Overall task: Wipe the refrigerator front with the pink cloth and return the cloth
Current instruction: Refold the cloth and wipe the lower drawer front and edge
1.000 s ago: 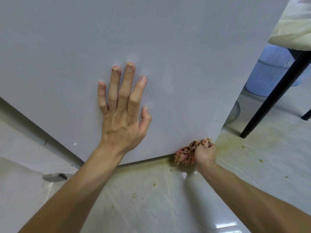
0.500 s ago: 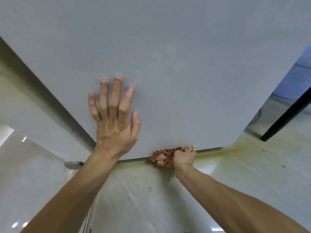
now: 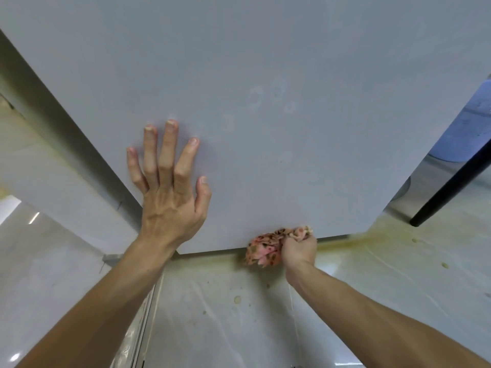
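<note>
The pink cloth [image 3: 263, 249] is gripped by the right hand [image 3: 299, 247], four o'clock from the left hand [image 3: 170, 200] flattened on the refrigerator front [image 3: 265, 88].

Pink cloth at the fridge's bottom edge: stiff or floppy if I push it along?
Probably floppy: the pink cloth sits crumpled in folds in the right hand. Likely light, as one hand holds the wad. Loose ends may trail when pushed.

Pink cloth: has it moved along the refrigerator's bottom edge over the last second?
Yes. The pink cloth, gripped by the right hand, has slid left along the bottom edge of the refrigerator front, away from its lower right corner.
</note>
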